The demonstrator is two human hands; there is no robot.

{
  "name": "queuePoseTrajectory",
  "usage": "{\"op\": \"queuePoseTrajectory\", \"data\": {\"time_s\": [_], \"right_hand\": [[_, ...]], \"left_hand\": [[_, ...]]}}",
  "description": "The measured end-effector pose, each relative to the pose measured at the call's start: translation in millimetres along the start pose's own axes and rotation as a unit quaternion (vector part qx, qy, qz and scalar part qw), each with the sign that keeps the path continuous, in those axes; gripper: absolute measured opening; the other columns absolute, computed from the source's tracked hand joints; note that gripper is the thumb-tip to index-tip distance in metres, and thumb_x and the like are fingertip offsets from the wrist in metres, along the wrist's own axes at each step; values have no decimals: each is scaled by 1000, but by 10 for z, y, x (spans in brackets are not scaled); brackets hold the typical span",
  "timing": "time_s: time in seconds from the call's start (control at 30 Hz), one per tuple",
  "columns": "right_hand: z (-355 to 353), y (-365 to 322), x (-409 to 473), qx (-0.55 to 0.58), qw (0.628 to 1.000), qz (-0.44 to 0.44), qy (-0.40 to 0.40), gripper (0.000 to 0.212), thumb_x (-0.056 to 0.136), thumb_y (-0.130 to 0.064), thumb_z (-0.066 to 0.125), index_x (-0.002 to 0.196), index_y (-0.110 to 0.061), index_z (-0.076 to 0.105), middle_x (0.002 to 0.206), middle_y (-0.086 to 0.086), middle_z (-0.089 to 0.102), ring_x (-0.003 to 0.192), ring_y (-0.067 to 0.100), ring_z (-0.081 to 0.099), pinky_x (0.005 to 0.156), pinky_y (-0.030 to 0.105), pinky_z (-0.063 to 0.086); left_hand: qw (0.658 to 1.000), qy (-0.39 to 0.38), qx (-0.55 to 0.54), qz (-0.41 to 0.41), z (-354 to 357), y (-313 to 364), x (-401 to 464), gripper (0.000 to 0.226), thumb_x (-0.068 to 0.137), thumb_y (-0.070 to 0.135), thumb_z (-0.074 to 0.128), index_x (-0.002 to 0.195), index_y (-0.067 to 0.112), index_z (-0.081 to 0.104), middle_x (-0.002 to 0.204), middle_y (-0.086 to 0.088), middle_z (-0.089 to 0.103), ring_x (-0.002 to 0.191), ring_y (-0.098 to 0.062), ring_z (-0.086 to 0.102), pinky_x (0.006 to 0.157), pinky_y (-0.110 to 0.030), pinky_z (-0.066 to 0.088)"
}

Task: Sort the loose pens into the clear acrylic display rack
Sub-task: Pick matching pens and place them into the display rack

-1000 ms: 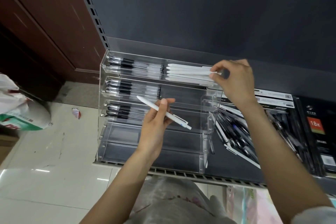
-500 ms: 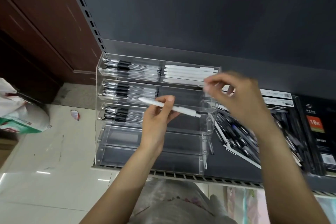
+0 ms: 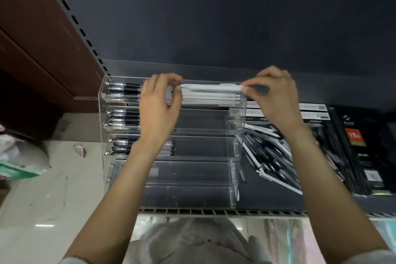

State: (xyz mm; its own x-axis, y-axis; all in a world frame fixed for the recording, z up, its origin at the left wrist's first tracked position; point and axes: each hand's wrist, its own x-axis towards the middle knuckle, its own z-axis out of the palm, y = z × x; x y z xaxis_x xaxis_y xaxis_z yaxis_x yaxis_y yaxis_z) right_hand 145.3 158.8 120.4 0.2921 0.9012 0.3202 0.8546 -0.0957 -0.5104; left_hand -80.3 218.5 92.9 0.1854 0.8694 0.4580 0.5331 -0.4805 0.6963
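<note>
Pinching a white pen (image 3: 211, 86) at both ends, left hand (image 3: 159, 105) and right hand (image 3: 276, 96), to lay it level in the rack (image 3: 233, 148)'s top-right compartment.

You have two hands at the rack: your left hand (image 3: 159, 111) and your right hand (image 3: 276, 100). There is one clear acrylic display rack (image 3: 234, 126) with five stepped tiers. Three tiers hold black-gripped pens (image 3: 124, 117) on their left side; their number per tier is too blurred to tell. The top tier's right side holds about four white pens (image 3: 211, 95). One open box of loose pens (image 3: 272, 156) sits beside the rack, its contents too jumbled to count.
</note>
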Motion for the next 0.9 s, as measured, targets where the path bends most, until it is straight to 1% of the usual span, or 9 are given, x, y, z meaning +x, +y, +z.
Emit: {"op": "queuePoseTrajectory", "data": {"time_s": [0.1, 0.2, 0.37, 0.53, 0.63, 0.7, 0.77, 0.83, 0.9], "right_hand": [[112, -34, 37, -13, 998, -24, -48, 9, 81, -26, 71, 88, -23, 76, 87, -4, 65, 86, 18, 45, 68, 20, 23], [172, -27, 45, -26, 996, -21, -77, 10, 82, -25, 71, 89, -23, 76, 90, -4, 69, 86, 17, 43, 70, 22, 26], [232, -44, 7, -58, 997, -5, -53, 10, 84, -19, 67, 90, -20, 75, 85, 0, 71, 86, 23, 49, 73, 25, 33], [78, -137, -265, 14, 995, -4, 95, 15, 88, -14, 59, 93, -20, 72, 88, -3, 69, 83, 23, 56, 74, 19, 34], [-146, -182, -610, 43, 981, 7, 191, 18, 92, -10, 56, 103, -14, 69, 93, 0, 66, 87, 19, 53, 79, 22, 40], [-252, -99, -905, 15, 975, 19, 221, 19, 92, -9, 54, 103, -10, 69, 92, 3, 66, 87, 21, 53, 80, 26, 41], [-319, 97, -1212, -23, 978, 46, 202, 22, 91, -11, 51, 100, -9, 70, 88, 5, 68, 83, 21, 55, 76, 28, 43], [-359, 375, -1527, -38, 985, 95, 139, 20, 87, -9, 53, 94, -10, 72, 84, 5, 70, 77, 15, 58, 71, 14, 41], [-363, 703, -1843, -37, 984, 155, 76, 18, 82, 1, 62, 90, -11, 73, 83, 5, 72, 71, 11, 61, 64, 3, 35]], "left_hand": [[984, -84, 115, 103, 57, -128, 50, 25, 94, 26, 48, 109, 17, 66, 109, 1, 64, 104, -20, 53, 92, -34, 36], [974, -125, 141, 124, 122, -177, -1, 31, 94, 31, 45, 109, 18, 68, 106, 0, 64, 102, -22, 55, 96, -37, 35], [969, -131, 159, 140, 152, -214, -51, 31, 94, 31, 44, 108, 15, 68, 104, -3, 63, 99, -25, 56, 97, -39, 38], [975, -53, 121, 178, 134, -113, -103, 25, 94, 23, 48, 109, 13, 66, 103, -4, 64, 97, -22, 56, 92, -36, 39], [976, 42, 24, 213, 119, 134, -219, 17, 92, 15, 49, 96, 11, 66, 84, -1, 65, 80, -16, 53, 79, -29, 35], [968, 46, -61, 238, 148, 352, -364, 13, 90, 15, 48, 91, 13, 60, 73, 0, 62, 71, -11, 50, 72, -27, 33], [962, -28, -131, 236, 225, 531, -555, 10, 90, 18, 48, 92, 15, 58, 69, 2, 61, 66, -7, 50, 67, -23, 37], [953, -177, -148, 195, 351, 677, -772, 14, 90, 24, 49, 97, 18, 61, 73, 7, 61, 66, -2, 51, 63, -20, 43], [929, -325, -111, 139, 545, 781, -1023, 18, 90, 32, 48, 104, 28, 58, 81, 14, 60, 71, -2, 54, 64, -25, 49]]}}
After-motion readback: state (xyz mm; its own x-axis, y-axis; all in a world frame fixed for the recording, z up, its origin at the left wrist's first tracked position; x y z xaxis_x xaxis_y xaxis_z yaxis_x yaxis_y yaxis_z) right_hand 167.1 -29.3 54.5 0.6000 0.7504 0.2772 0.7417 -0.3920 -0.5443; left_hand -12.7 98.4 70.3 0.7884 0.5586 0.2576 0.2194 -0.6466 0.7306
